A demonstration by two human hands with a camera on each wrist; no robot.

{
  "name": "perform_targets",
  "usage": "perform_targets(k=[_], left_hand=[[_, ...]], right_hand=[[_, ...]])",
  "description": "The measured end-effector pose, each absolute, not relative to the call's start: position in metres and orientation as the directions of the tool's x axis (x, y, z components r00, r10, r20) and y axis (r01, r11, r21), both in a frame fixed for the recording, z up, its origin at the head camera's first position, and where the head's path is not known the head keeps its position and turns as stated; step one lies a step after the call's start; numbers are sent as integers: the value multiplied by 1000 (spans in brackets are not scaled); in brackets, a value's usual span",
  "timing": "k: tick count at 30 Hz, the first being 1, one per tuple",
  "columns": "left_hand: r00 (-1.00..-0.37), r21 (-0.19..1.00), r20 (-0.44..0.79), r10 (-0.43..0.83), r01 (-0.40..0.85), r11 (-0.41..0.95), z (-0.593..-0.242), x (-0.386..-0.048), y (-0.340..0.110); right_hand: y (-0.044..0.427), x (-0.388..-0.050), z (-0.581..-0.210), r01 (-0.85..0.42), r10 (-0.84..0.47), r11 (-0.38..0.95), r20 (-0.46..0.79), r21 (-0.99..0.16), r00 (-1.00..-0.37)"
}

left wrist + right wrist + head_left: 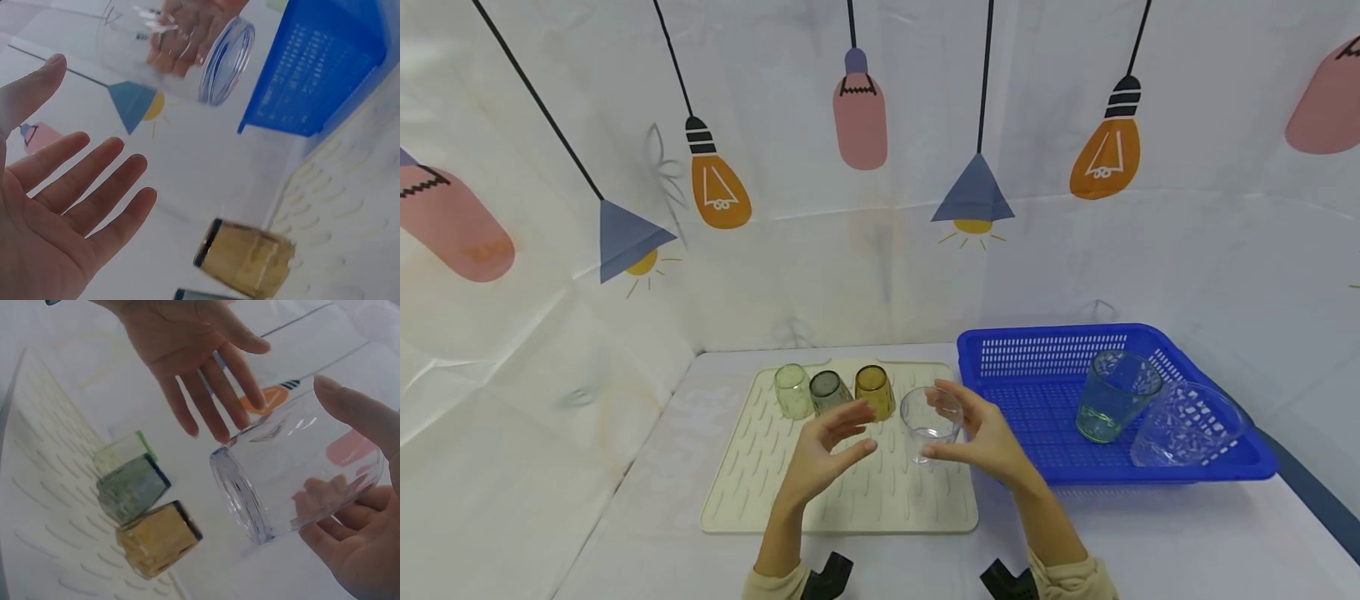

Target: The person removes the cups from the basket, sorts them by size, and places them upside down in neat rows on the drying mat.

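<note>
A clear glass (931, 425) is held up over the right part of the cream ridged mat (850, 512), its thick base lower than its mouth. My right hand (981, 429) grips it by the side, thumb and fingers around the wall. To its left is my left hand (827, 450), fingers extended and apart from the glass; its palm (50, 231) holds nothing. Along the mat's far side stand a light green glass (793, 392), a grey glass (829, 390) and an amber glass (874, 390), each with its dark or coloured thick end up.
A blue plastic basket (1030, 475) stands right of the mat on the white table (655, 500). In it lean a blue-green tinted glass (1116, 396) and a clear glass (1183, 425). Behind hangs a white sheet (820, 275) printed with lamps.
</note>
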State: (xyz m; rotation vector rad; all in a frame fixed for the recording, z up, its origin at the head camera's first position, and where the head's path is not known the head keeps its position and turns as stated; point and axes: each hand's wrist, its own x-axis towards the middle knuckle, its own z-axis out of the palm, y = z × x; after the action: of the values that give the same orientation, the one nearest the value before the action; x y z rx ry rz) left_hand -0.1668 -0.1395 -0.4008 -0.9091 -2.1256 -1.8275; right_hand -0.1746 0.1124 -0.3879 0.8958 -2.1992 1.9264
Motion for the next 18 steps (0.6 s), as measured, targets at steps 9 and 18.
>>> perform_targets(k=[9, 18], left_hand=[[-774, 853, 476, 417, 522, -6, -392, -170, -117], [-770, 866, 453, 450, 499, -19, -386, -171, -107]], right_hand=[[104, -172, -384, -485, -402, 11, 440, -874, -803], [103, -170, -384, -471, -425, -8, 430, -882, -797]])
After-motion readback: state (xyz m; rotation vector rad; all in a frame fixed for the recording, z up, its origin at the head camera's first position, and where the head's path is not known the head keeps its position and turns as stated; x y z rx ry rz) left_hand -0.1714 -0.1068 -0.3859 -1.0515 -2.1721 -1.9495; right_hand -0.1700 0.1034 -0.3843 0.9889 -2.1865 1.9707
